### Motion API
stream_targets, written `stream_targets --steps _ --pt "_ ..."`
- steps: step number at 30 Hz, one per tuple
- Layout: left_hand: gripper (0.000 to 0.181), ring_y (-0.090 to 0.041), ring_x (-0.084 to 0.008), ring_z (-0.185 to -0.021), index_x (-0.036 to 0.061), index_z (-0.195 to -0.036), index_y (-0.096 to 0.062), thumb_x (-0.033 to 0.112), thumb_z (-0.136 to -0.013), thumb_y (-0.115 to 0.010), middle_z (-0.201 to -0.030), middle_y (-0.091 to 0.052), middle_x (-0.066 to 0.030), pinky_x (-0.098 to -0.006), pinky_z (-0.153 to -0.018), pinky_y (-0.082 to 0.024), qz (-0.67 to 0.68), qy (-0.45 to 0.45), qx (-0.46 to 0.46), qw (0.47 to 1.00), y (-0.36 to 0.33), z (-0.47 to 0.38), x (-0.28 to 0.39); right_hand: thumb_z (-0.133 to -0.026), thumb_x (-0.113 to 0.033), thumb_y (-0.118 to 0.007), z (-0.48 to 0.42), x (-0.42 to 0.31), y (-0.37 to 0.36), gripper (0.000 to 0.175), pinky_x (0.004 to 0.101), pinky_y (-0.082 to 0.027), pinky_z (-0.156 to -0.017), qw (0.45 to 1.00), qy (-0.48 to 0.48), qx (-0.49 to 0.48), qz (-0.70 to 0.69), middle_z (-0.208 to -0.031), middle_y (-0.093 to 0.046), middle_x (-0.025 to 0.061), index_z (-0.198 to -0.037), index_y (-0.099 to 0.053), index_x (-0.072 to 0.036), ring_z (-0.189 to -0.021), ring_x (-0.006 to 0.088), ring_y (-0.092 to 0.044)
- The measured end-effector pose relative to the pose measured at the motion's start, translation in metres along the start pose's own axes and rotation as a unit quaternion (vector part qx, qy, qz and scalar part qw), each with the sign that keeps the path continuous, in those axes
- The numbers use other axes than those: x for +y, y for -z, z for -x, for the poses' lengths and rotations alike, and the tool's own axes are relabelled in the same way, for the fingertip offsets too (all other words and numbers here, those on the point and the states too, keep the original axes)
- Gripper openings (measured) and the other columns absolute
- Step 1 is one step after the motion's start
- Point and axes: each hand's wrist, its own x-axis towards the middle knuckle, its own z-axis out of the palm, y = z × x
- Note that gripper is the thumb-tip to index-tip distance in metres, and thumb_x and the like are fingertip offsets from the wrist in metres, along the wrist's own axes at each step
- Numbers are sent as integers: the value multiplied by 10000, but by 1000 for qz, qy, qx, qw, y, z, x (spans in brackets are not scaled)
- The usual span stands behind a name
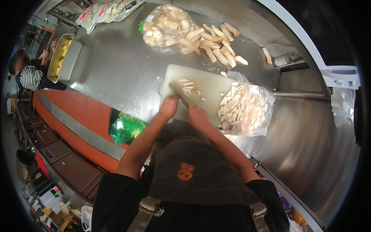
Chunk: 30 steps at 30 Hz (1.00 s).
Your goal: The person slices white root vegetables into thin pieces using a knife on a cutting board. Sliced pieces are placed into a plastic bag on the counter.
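My right hand [198, 116] grips the handle of a kitchen knife [179, 92], its blade slanting to the far left over the white cutting board [208, 79]. Close to the left side of the blade, my left hand [169, 105] rests curled at the board's near left edge; whether anything is under its fingers is hidden. Beyond the blade lie several pale mushroom slices [187, 85]. A clear plastic bag [262, 101] on the right overlaps the board, with a heap of cut mushroom pieces [230, 108] at its mouth.
Whole king oyster mushrooms [218, 43] spill from a clear bag [165, 27] at the back of the steel table [116, 58]. A metal pan [74, 59] of yellow pieces stands far left, near another person [30, 76]. A green bag [127, 126] sits below the table's left edge.
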Motion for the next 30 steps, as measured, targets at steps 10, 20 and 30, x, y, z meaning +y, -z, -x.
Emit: stream_targets --steps 10,20,30 --pt "124 -696 -497 -925 -8 -927 -705 88 -997 -668 -930 -716 -265 -586 -836 -568 60 8 58 996 -5 3 -7 -909 -23 -618 -5 -5 -3 218 623 -589 -820 1000 -2 13 -12 -966 -742 318 -1113 -575 42 -906 523 -745" --pt "110 -715 -450 -910 -4 -992 -740 -22 -935 -649 -962 -745 -249 -516 -838 -586 157 -21 93 983 6 4 4 -997 -101 -663 -4 -1 -7 253 639 -553 -801 969 -114 88 -201 -930 -723 338 -1148 -553 70 -898 565 -706" --pt "193 -722 -281 -761 3 -1004 -652 -126 -870 -603 -850 -707 -159 -387 -735 -577 70 115 188 973 40 -5 -35 -995 -96 -667 -94 -38 -59 340 628 -549 -901 939 -115 105 -307 -1044 -709 373 -1243 -564 112 -996 580 -694"
